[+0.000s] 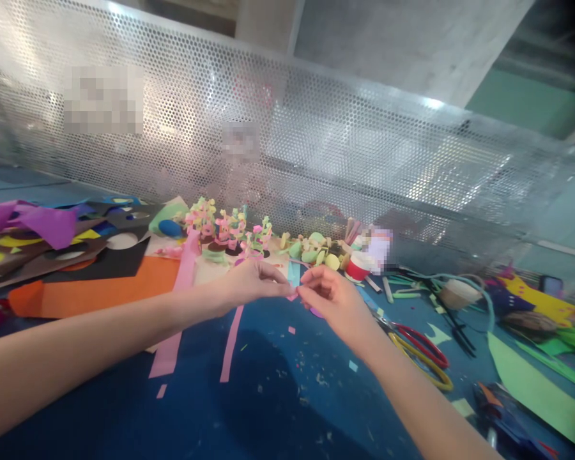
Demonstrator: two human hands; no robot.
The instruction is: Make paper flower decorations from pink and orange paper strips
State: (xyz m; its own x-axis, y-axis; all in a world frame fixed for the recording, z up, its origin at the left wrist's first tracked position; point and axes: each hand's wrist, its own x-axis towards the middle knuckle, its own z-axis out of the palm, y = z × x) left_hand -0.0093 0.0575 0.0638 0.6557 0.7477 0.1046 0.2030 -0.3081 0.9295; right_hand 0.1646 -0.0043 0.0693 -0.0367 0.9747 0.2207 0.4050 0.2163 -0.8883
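Observation:
Above the blue table my left hand [253, 281] and my right hand [330, 295] meet fingertip to fingertip. Both pinch a small pink paper piece [292, 294], mostly covered by the fingers. Beneath the left wrist a narrow pink paper strip [230, 348] lies on the table, and a wider pink strip [167, 358] lies left of it. Behind the hands stand several small paper flower plants [230, 227] in pink, yellow and green. A light blue strip [294, 271] shows just behind the fingertips.
Scissors [424, 354] with red and yellow handles lie right of my right forearm. Orange sheet [105, 287] and dark cut sheets cover the left side. A red and white cup [358, 266], a green sheet [539, 383] and tools are at right. A perforated metal panel [316, 128] rises behind.

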